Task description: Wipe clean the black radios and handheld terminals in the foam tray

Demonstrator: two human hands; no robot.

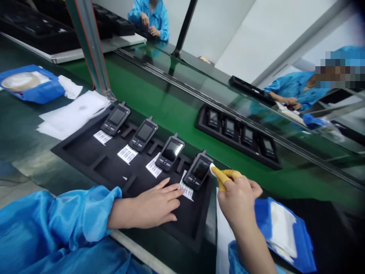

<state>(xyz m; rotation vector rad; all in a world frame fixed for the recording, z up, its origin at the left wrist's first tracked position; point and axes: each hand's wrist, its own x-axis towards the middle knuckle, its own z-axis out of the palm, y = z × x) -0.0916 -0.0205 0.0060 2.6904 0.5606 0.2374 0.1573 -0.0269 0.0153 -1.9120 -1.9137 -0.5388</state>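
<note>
My left hand (154, 203) lies with fingers spread over the black foam tray (108, 160), its fingertips at a printed white label sheet (186, 186). This sheet sticks out from under the nearest handheld radio (199, 170), a black device with a screen, buttons and a stubby antenna. My right hand (236, 186) has yellow covers on its fingers and is pinched closed. A small white wad (212, 169) shows at its fingertips, against or just beside the radio's right edge. More such radios, including one with a lit-looking screen (170, 150), stand in a row, each by a label sheet.
A second black tray (239, 137) of radios sits on the green conveyor belt (173, 114). White papers (74, 114) and a blue container with a tape roll (21, 81) lie left. A blue packet (285, 232) is at right. A metal post (94, 49) rises behind. Two co-workers sit beyond.
</note>
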